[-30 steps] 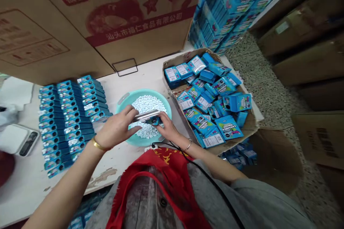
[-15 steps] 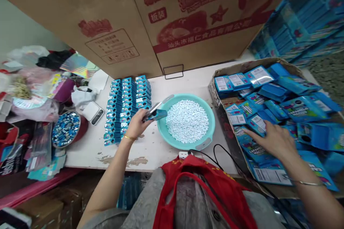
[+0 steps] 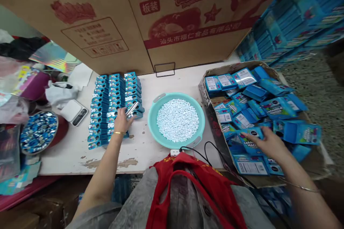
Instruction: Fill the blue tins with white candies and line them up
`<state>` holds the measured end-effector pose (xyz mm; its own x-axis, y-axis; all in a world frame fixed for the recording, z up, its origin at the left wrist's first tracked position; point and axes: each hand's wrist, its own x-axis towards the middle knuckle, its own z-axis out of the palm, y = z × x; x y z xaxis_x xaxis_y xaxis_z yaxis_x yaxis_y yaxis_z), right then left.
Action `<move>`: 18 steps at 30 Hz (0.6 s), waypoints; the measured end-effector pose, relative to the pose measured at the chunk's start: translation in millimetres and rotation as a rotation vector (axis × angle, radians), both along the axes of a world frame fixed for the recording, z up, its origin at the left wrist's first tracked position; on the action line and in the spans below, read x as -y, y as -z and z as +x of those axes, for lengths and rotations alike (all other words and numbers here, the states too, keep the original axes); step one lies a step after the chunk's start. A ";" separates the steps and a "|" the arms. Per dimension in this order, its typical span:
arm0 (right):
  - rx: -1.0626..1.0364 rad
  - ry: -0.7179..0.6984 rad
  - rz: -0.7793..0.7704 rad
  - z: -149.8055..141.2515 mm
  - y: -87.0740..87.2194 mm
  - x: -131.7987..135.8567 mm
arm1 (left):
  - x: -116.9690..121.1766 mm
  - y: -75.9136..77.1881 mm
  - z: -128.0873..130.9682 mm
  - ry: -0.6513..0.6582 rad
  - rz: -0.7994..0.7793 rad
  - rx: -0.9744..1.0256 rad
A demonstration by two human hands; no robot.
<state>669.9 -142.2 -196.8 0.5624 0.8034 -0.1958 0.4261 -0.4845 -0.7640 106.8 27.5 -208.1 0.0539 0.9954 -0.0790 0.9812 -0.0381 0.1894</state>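
My left hand (image 3: 121, 121) is closed on a small blue box (image 3: 133, 111) with a silvery side, holding it at the right end of the rows of filled blue boxes (image 3: 113, 105) on the table. My right hand (image 3: 268, 142) reaches into the cardboard tray (image 3: 317, 166) of loose blue boxes on the right, its fingers curled on one blue box (image 3: 251, 134). Between the hands stands a teal basin (image 3: 161, 139) full of small white tablets (image 3: 177, 118).
Large brown cartons (image 3: 107, 18) stand along the table's back. A small scale (image 3: 73, 112) and a round dish of blue pieces (image 3: 39, 131) lie at left among bags. Stacks of blue boxes (image 3: 290, 25) rise at the far right. A black cable (image 3: 206, 146) runs by the basin.
My left hand carried the blue box from over the basin to the rows at left. My right hand let go of it and reached into the tray of loose boxes.
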 end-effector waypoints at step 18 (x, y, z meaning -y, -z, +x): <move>-1.050 0.015 -0.010 -138.9 0.2 -6.1 | 51.8 64.4 209.1 0.388 -0.543 0.056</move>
